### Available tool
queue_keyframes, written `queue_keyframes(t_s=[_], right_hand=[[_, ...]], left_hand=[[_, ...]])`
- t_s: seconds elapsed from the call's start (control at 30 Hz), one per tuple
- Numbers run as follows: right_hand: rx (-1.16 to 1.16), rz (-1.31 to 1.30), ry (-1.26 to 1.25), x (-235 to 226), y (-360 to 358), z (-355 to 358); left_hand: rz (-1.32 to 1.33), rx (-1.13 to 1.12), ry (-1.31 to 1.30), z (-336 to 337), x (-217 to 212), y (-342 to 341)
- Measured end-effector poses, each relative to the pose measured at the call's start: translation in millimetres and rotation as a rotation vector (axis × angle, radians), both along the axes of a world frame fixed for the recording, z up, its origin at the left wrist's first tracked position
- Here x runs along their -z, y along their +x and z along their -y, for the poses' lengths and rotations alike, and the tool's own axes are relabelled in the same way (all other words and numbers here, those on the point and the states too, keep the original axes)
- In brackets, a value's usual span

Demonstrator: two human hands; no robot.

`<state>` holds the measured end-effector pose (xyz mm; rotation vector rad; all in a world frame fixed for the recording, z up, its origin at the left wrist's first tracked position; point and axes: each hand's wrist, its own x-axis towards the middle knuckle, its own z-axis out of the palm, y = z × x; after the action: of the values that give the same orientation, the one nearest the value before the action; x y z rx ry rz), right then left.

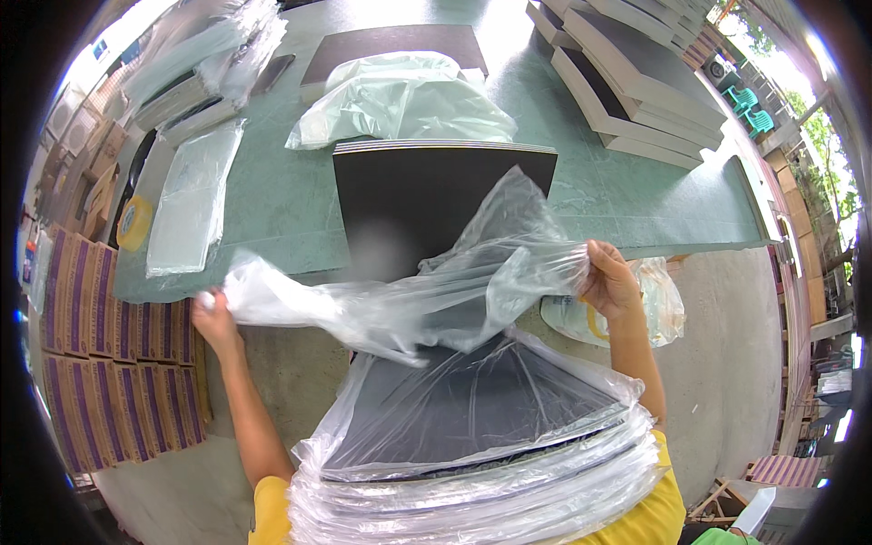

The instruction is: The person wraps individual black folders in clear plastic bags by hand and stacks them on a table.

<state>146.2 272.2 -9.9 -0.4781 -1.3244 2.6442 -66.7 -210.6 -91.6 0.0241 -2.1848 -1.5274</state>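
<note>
A clear plastic bag (363, 313) is stretched crosswise in front of me, thin and crumpled. My left hand (215, 324) is closed on its left end, just off the table's front edge. My right hand (610, 280) pinches the bag's other end, a little higher. Behind the bag, a stack of black flat boards (400, 182) with pale edges lies at the table's front and is partly covered by the plastic. Close to my body rises a pile of dark boards wrapped in clear plastic (481, 409), its lower layers crumpled and shiny.
The green table (272, 209) carries a folded plastic heap (400, 104), a brown-topped board (400, 45), white-edged board stacks (636, 86), flat clear bags (195, 200) and a yellow tape roll (135, 223). Cartons (118, 363) stand at left; a plastic bundle (661, 304) sits below the table edge.
</note>
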Motion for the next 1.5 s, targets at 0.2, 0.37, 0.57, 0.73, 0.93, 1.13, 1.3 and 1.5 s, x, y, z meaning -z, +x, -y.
queue_keyframes(t_s=[0.2, 0.37, 0.57, 0.73, 0.93, 1.13, 1.3, 1.5], right_hand=[[-0.401, -0.119, 0.049, -19.0, -46.3, 66.0], [-0.406, -0.088, -0.155, -27.5, -61.2, 99.4], [-0.285, -0.146, -0.036, -34.5, -42.5, 82.5], [-0.347, -0.015, 0.11, -19.4, -53.8, 81.9], [-0.453, -0.239, -0.062, -25.3, -58.5, 90.2], [-0.345, -0.121, 0.201, -28.5, -31.6, 62.4], [-0.341, -0.313, 0.645, -57.2, -47.1, 95.2], [0.132, -0.601, 1.121, -89.7, -62.5, 101.4]], left_hand=[[0.087, 0.656, 0.154, -164.1, -125.0, 43.9], [0.25, 1.207, -0.017, -223.6, -137.0, 83.4], [0.124, 0.721, -0.786, -168.9, -76.6, 25.8], [0.294, 1.023, -0.093, -194.7, -138.0, 62.6], [0.221, 1.181, -0.043, -207.6, -118.4, 68.0], [0.133, 0.441, -0.231, -120.5, -91.4, -13.0], [-0.254, 0.939, -0.418, -203.6, -156.1, 91.1], [0.165, 1.172, -0.075, -211.2, -147.2, 95.6]])
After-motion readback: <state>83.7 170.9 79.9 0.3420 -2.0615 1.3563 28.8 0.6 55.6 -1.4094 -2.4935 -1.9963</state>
